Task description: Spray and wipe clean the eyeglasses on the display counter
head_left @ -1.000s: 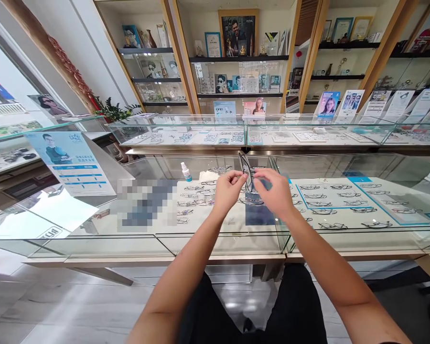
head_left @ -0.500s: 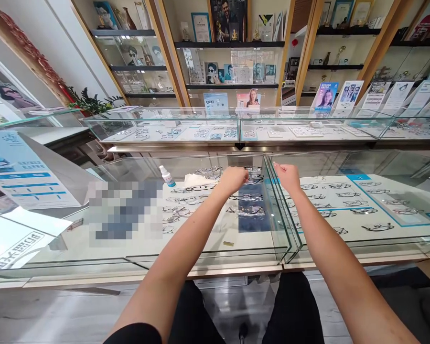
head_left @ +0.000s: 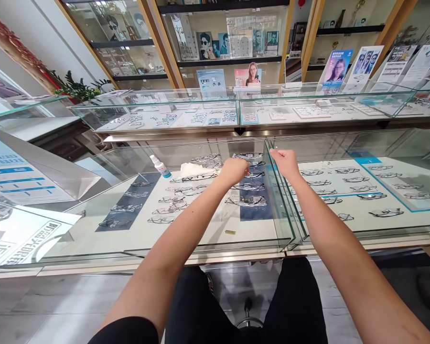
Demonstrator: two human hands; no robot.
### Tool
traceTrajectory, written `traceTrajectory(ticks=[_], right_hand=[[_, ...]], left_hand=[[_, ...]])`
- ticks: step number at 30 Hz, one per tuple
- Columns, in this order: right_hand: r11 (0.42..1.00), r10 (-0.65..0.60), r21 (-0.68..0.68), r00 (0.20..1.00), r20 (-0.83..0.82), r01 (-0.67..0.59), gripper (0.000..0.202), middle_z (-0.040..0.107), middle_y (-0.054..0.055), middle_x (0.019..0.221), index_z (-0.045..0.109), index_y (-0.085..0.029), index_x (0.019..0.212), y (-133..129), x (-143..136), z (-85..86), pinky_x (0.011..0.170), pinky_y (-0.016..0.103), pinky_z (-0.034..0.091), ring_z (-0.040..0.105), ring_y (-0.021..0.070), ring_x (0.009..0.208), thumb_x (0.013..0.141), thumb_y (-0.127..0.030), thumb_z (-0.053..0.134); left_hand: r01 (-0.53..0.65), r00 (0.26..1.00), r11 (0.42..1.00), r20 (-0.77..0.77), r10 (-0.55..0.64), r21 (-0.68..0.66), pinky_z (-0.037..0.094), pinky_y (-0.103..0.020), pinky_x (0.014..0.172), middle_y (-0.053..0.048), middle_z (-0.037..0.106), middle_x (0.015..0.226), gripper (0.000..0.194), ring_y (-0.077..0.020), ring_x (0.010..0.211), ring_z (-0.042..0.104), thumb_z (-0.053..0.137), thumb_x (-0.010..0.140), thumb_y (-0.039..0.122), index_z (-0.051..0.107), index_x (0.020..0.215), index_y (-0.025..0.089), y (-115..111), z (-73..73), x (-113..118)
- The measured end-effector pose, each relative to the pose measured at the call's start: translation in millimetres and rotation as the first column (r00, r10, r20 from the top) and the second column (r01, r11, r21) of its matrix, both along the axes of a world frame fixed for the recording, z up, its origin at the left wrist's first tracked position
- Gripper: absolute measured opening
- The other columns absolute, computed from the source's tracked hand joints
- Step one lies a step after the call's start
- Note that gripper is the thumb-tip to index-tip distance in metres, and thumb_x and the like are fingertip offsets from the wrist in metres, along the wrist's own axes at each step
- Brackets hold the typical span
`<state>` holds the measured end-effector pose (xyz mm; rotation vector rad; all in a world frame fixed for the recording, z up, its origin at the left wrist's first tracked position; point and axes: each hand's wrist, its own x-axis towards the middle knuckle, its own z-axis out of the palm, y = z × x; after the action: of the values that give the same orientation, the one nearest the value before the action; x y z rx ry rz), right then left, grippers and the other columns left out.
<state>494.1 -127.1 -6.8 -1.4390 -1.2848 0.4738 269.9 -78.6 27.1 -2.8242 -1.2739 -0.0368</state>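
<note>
My left hand [head_left: 235, 171] is closed above the left glass display case [head_left: 197, 242], fingers curled inward beside eyeglasses [head_left: 254, 174] lying on a dark blue strip [head_left: 256, 213]. Its fingertips are mostly hidden, so I cannot tell what they hold. My right hand [head_left: 285, 161] is also closed, thumb pointing left, next to the upright glass panels [head_left: 283, 205] between the two cases. Whatever it pinches is too small to make out. A white cloth [head_left: 195, 170] and a white spray bottle [head_left: 159, 166] with a blue base lie left of my left hand.
More eyeglasses [head_left: 386, 213] lie in rows in the right case. A second dark strip [head_left: 127, 205] bears several pairs at the left. One small gold-coloured piece [head_left: 230, 232] is near the front glass. Behind runs another glass counter [head_left: 165, 119]; a folded sign [head_left: 25, 167] stands left.
The view has tilted downward, so the cases sit higher and more floor shows. Both hands stay closed in nearly the same places over the cases.
</note>
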Motion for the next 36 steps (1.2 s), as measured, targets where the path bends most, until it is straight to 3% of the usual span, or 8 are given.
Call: traceTrajectory(ticks=[8, 12, 16, 24, 26, 29, 34, 36], right_hand=[[0.999, 0.009, 0.05, 0.993, -0.118, -0.003, 0.075, 0.017, -0.005, 0.06, 0.02, -0.027, 0.058, 5, 0, -0.6, 0.057, 0.034, 0.014, 0.016, 0.0125, 0.061, 0.098, -0.072, 0.066], [0.992, 0.121, 0.055, 0.987, -0.11, -0.115, 0.08, 0.017, -0.006, 0.057, 0.021, -0.027, 0.056, 7, 1, -4.4, 0.057, 0.034, 0.015, 0.017, 0.0122, 0.059, 0.092, -0.086, 0.063], [0.972, 0.232, 0.014, 0.938, -0.259, -0.236, 0.084, 0.019, -0.006, 0.052, 0.023, -0.029, 0.052, 8, 0, -1.2, 0.053, 0.034, 0.013, 0.018, 0.0111, 0.051, 0.084, -0.099, 0.058], [0.948, 0.305, 0.04, 0.859, -0.41, -0.317, 0.082, 0.013, -0.006, 0.048, 0.019, -0.029, 0.054, -3, 1, 12.0, 0.052, 0.035, 0.008, 0.01, 0.0107, 0.047, 0.088, -0.098, 0.045], [0.949, 0.303, 0.039, 0.866, -0.398, -0.314, 0.082, 0.013, -0.007, 0.048, 0.02, -0.029, 0.055, -3, 0, 10.2, 0.052, 0.035, 0.008, 0.011, 0.0107, 0.047, 0.087, -0.098, 0.048], [0.952, 0.288, 0.014, 0.88, -0.378, -0.306, 0.083, 0.019, -0.006, 0.047, 0.024, -0.029, 0.054, -1, -2, 5.3, 0.052, 0.034, 0.009, 0.014, 0.0105, 0.047, 0.084, -0.102, 0.049], [0.926, 0.325, -0.054, 0.861, -0.391, -0.373, 0.086, 0.023, -0.006, 0.042, 0.026, -0.031, 0.053, 1, -3, 1.1, 0.048, 0.033, 0.01, 0.016, 0.0099, 0.042, 0.077, -0.112, 0.037], [0.916, 0.337, -0.063, 0.844, -0.417, -0.397, 0.087, 0.02, -0.007, 0.041, 0.024, -0.031, 0.052, -2, -6, 3.8, 0.047, 0.033, 0.011, 0.015, 0.0096, 0.04, 0.074, -0.115, 0.031]], left_hand=[[-0.087, 0.996, 0.996, 0.035, 0.088, -0.016, 0.057, -0.037, 0.096, -0.014, 0.083, 0.123, 0.032, -0.0337, 0.118, 0.075, 0.063, 0.096, 0.028, 0.084, 0.12, 0.021, 30, 18.8, 14], [-0.1, 0.995, 0.993, 0.008, 0.101, -0.059, 0.058, -0.036, 0.097, -0.016, 0.084, 0.12, 0.032, -0.0331, 0.115, 0.076, 0.069, 0.092, 0.028, 0.086, 0.118, 0.02, 51, 18.0, 23], [-0.082, 0.996, 0.993, 0.029, 0.085, -0.09, 0.058, -0.032, 0.094, -0.014, 0.086, 0.109, 0.027, -0.0297, 0.108, 0.077, 0.073, 0.088, 0.03, 0.088, 0.108, 0.021, 63, 13.6, 26], [-0.017, 0.947, 0.996, 0.317, 0.043, -0.085, 0.047, -0.031, 0.073, -0.008, 0.08, 0.092, 0.022, -0.0239, 0.087, 0.07, 0.071, 0.091, 0.036, 0.088, 0.096, 0.023, 53, 32.7, -6], [0.014, 0.856, 0.992, 0.514, 0.055, -0.129, 0.042, -0.033, 0.069, -0.005, 0.07, 0.075, 0.022, -0.0208, 0.073, 0.061, 0.074, 0.09, 0.04, 0.086, 0.089, 0.022, 40, 37.7, -23], [0.084, 0.645, 0.958, 0.748, 0.158, -0.274, 0.038, -0.033, 0.067, 0.001, 0.053, 0.061, 0.027, -0.0161, 0.061, 0.047, 0.08, 0.086, 0.049, 0.085, 0.085, 0.022, 16, 37.9, -51], [0.206, 0.263, 0.913, 0.919, 0.294, -0.351, 0.046, -0.033, 0.077, -0.003, 0.07, 0.08, 0.041, -0.0172, 0.076, 0.056, 0.092, 0.076, 0.059, 0.081, 0.084, 0.021, -14, 18.8, -76], [0.227, 0.153, 0.909, 0.935, 0.32, -0.349, 0.047, -0.032, 0.08, -0.003, 0.071, 0.084, 0.044, -0.017, 0.08, 0.057, 0.092, 0.075, 0.062, 0.079, 0.084, 0.02, -18, 9.1, -78]])
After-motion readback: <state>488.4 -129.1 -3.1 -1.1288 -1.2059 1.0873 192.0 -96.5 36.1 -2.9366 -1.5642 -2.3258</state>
